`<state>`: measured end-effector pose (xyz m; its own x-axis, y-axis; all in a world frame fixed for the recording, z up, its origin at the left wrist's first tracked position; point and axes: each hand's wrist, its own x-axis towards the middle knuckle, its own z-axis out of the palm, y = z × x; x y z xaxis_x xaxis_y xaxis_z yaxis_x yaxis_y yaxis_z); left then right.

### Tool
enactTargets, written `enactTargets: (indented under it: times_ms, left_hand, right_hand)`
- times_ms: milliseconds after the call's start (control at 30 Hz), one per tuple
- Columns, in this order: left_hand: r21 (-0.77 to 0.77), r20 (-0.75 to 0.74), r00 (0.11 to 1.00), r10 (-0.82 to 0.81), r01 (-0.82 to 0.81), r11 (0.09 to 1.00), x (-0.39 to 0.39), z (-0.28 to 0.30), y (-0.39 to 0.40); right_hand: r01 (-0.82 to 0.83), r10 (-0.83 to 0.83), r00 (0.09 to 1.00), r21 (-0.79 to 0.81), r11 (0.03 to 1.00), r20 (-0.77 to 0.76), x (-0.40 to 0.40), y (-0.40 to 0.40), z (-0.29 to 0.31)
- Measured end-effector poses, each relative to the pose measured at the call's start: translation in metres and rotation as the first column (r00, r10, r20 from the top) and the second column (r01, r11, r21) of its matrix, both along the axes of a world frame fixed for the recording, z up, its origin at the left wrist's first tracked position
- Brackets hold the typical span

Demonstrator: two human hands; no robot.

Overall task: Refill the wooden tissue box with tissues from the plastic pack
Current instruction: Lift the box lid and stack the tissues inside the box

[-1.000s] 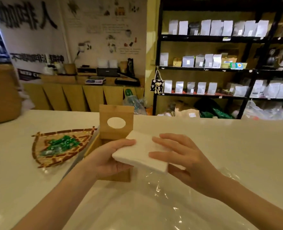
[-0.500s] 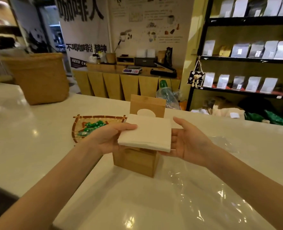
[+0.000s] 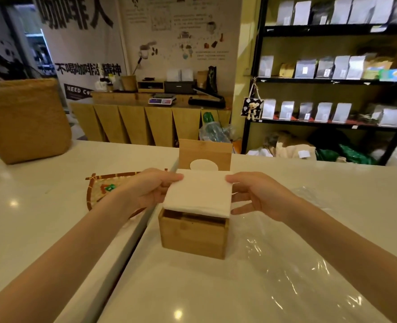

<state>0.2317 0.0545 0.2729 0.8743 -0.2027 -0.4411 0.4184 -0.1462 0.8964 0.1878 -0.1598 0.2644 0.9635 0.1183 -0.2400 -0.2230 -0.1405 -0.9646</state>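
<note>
Head view: white tissue stack (image 3: 198,194) sits just above the open wooden tissue box (image 3: 193,236), left hand (image 3: 146,192) and right hand (image 3: 260,197) pinching its side edges. Box interior hidden; clear plastic wrap (image 3: 293,264) lies right.

A white tissue stack (image 3: 198,194) was seen over a light-brown wooden box (image 3: 193,236); a brown-trimmed woven tray (image 3: 97,190) held green pieces (image 3: 109,188).
</note>
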Motion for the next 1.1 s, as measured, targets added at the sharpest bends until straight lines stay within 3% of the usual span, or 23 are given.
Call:
enactTargets:
  times_ms: [167,267,433,567,833,1100]
  left_hand:
    - [0.160,0.046,0.989,-0.140,0.131,0.978,0.005,0.003,0.004]
    - [0.280,0.102,0.981,-0.163,0.129,0.951,0.007,0.005,0.004]
    - [0.482,0.286,0.932,-0.220,0.058,0.874,0.007,0.006,-0.001]
    - [0.556,0.360,0.895,-0.264,0.021,0.831,0.010,-0.001,-0.002]
    - [0.644,0.338,0.877,-0.343,0.050,0.763,0.015,-0.009,0.002]
    - [0.808,0.478,0.703,-0.527,-0.117,0.578,0.012,-0.014,-0.002]
  right_hand:
    - [0.040,-0.035,0.999,-0.150,0.988,0.035,0.005,0.002,0.000]
    - [0.049,-0.049,0.999,-0.238,0.970,0.006,0.007,0.003,0.002]
    - [0.117,-0.110,0.993,-0.241,0.963,0.045,0.009,0.003,-0.001]
    - [0.149,-0.120,0.986,-0.281,0.948,0.120,0.009,0.004,-0.004]
    - [0.166,-0.044,0.955,-0.409,0.897,0.293,0.008,0.011,-0.009]
    - [0.184,0.170,0.900,-0.702,0.688,0.402,0.011,0.017,-0.010]
